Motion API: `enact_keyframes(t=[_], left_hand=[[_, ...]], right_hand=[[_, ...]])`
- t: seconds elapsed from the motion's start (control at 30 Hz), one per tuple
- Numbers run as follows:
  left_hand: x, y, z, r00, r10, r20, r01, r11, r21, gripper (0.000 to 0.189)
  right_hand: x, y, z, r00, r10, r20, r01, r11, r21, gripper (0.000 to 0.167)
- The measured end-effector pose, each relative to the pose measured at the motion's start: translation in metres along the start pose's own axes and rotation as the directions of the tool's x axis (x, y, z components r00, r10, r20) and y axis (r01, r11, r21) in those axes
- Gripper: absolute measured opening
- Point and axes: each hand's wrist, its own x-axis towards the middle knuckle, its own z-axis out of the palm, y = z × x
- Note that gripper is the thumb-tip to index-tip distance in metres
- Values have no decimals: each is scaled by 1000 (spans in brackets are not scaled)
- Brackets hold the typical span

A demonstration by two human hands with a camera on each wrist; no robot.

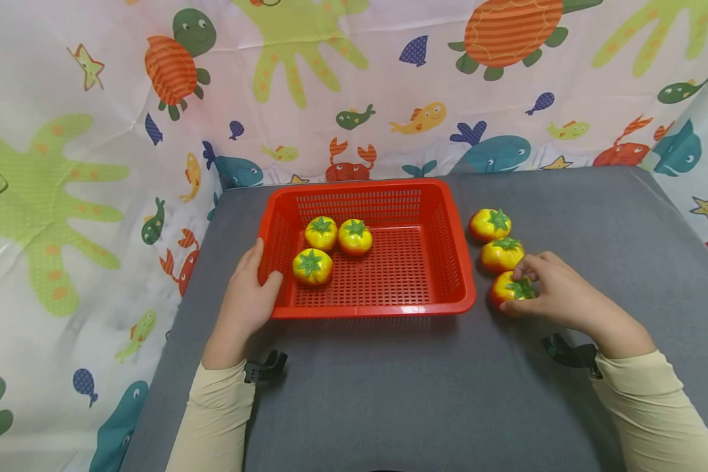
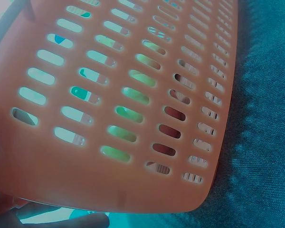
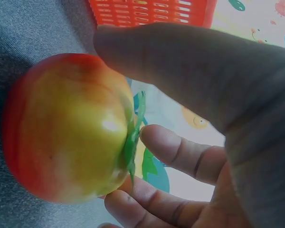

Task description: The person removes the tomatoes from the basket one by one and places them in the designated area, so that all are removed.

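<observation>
In the head view, my left hand [image 1: 246,298] grips the left rim of a red plastic basket [image 1: 366,311], with the thumb over its front left corner. Its slotted side wall [image 2: 104,180] fills much of the left wrist view. Inside, toward the left, lie three red-yellow toy tomatoes [image 1: 313,267] with green leaf tops. My right hand [image 1: 560,292] pinches the nearest toy tomato [image 1: 503,290] right of the basket. In the right wrist view, thumb and fingers are around this tomato [image 3: 66,133], which rests on the table.
Two more toy tomatoes, a middle one [image 1: 498,257] and a far one [image 1: 487,225], lie in a line behind the pinched one, beside the basket's right wall. A grey cloth [image 1: 377,393] covers the table. A sea-animal-print curtain [image 1: 324,124] hangs behind and at the sides.
</observation>
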Motion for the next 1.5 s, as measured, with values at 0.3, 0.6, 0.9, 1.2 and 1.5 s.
enact_keyframes(t=[0.3,0.6,0.9,1.2,1.5], left_hand=[[0,0,0,1000,-11,1,11,1000,-17,80],[-1,1,-2,1000,-16,-2,16,1000,-6,81],[-1,1,-4,1000,-11,-7,11,1000,-3,80],[0,0,-3,1000,-10,-9,10,1000,8,80],[1,2,1,1000,-2,-7,2,1000,22,80]], right_hand=[[6,-8,-9,1000,8,30,-7,1000,-27,51],[14,-20,-18,999,-4,37,5,1000,-24,50],[25,-36,-29,999,-45,30,46,998,-43,50],[38,-58,-42,998,-65,18,66,997,-39,42],[47,-77,-49,996,-84,2,84,996,-34,37]])
